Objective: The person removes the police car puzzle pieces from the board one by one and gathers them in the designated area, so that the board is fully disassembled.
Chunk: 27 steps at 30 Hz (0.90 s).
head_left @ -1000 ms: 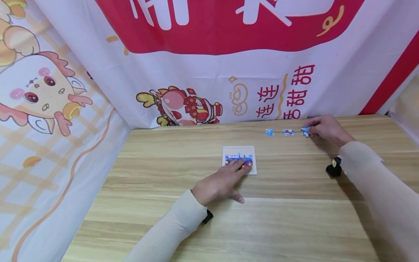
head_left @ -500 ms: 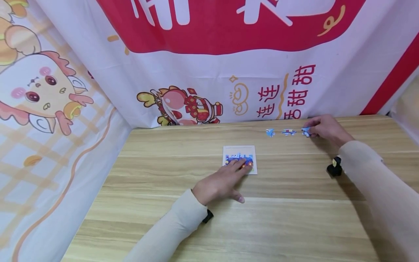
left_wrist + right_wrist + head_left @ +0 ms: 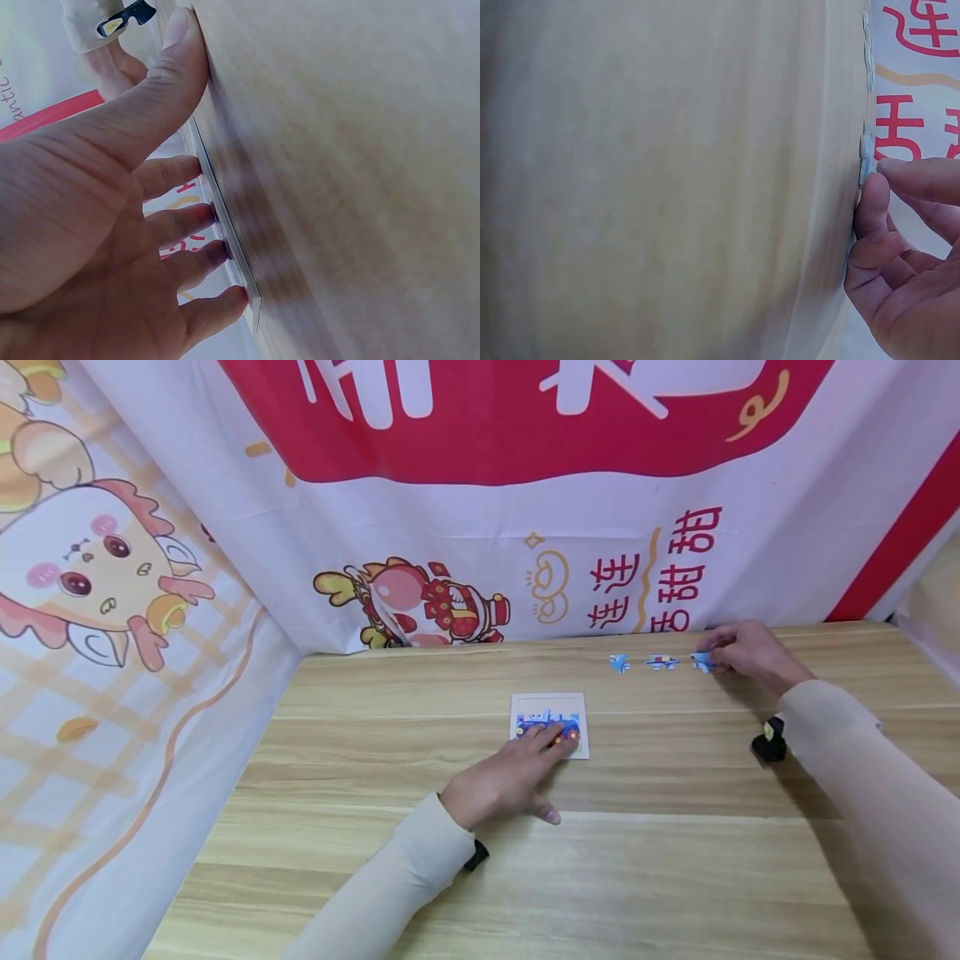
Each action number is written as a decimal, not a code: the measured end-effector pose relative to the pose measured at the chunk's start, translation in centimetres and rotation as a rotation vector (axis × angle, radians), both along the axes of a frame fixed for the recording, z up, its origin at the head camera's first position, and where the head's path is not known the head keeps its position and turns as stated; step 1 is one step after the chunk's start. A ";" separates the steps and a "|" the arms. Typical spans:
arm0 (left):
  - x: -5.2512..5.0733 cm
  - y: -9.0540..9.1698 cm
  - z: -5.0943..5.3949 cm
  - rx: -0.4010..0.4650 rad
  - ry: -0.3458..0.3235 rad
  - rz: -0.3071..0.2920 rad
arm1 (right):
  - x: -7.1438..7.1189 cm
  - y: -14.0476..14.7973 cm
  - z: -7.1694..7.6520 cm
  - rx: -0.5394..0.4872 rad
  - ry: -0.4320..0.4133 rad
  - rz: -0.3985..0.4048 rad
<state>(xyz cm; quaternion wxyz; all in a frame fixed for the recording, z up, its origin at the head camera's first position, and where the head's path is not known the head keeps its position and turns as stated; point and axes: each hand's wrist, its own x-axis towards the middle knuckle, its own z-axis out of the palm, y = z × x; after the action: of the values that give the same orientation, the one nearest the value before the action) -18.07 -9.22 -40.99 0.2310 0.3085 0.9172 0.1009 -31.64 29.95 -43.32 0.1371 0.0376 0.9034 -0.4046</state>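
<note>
My left hand lies on a white-bordered puzzle board with a blue cartoon vehicle picture, partly hidden under the fingers. In the left wrist view, the straight fingertips touch the thin board while the thumb stays off it. At the table's far right, my right hand pinches the edge of a light blue puzzle piece between thumb and index finger. The right wrist view shows this piece edge-on at the fingertips. To its left lie a blue piece with red and yellow and another light blue piece.
The wooden table reaches back to a printed curtain just behind the pieces. Another printed cloth hangs along the left side. A black wrist device hangs below the right sleeve.
The puzzle piece at my right fingertips has turned very slightly, and the right hand has shifted a little. My left hand stays in place on the board.
</note>
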 end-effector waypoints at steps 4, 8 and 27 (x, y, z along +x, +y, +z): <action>0.0 0.0 -0.1 0.001 -0.004 0.003 | 0.0 -0.1 0.0 0.008 -0.001 -0.005; -0.1 0.0 0.0 0.002 -0.007 0.004 | -0.2 -0.1 -0.2 0.027 -0.009 -0.010; 0.1 -0.1 0.0 -0.006 0.009 -0.002 | 0.0 0.1 0.1 0.011 -0.024 -0.010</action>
<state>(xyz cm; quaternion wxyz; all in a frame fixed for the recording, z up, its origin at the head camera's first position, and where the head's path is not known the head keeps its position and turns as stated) -17.97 -9.30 -40.98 0.2277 0.3094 0.9182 0.0965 -31.64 30.00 -43.18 0.1456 0.0476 0.9036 -0.4000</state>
